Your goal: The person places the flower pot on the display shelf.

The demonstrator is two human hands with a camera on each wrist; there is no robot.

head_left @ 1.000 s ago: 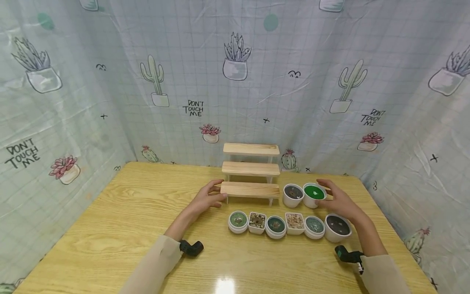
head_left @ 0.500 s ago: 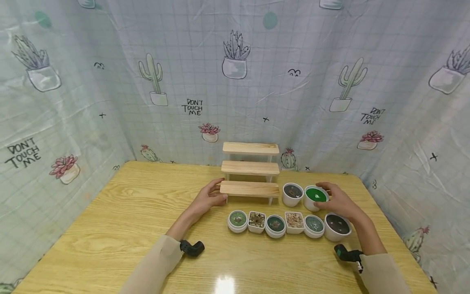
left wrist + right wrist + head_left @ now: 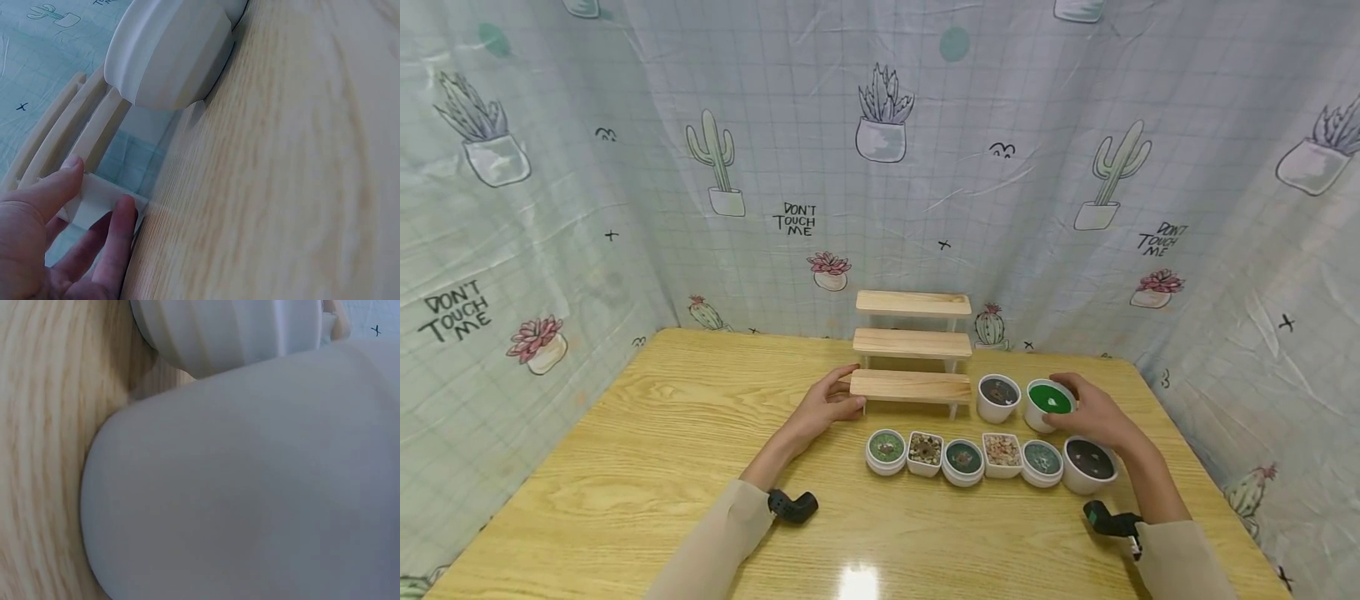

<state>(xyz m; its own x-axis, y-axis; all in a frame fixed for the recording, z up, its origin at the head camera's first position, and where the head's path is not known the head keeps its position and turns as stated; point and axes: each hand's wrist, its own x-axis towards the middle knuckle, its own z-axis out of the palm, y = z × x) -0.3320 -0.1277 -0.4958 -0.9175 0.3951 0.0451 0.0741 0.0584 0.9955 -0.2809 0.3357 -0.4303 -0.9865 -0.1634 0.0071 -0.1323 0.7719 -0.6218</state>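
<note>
A three-tier wooden display stand [image 3: 912, 385] with pale legs stands at the back of the table. My left hand [image 3: 822, 410] is at the left end of its lowest step. In the left wrist view, the thumb [image 3: 74, 164] lies at the step's end and the fingers curl by the white leg [image 3: 94, 200]. My right hand [image 3: 1093, 410] holds a round white flowerpot [image 3: 1037, 418] with a green top, thumb at the near side and fingers round the far side. The right wrist view shows no hand, because a large white pot [image 3: 237, 487] fills it.
Left of the green-topped pot is a grey-topped white pot [image 3: 997, 408]. In front runs a row of small pots: a green round one [image 3: 886, 454], square pebble-topped ones [image 3: 1002, 456], and a larger dark-topped pot [image 3: 1088, 475] under my right wrist. A printed curtain [image 3: 880, 217] surrounds the table.
My right hand has shifted the green-topped pot slightly right and nearer, widening the gap to the grey-topped pot. The left hand stays at the stand.
</note>
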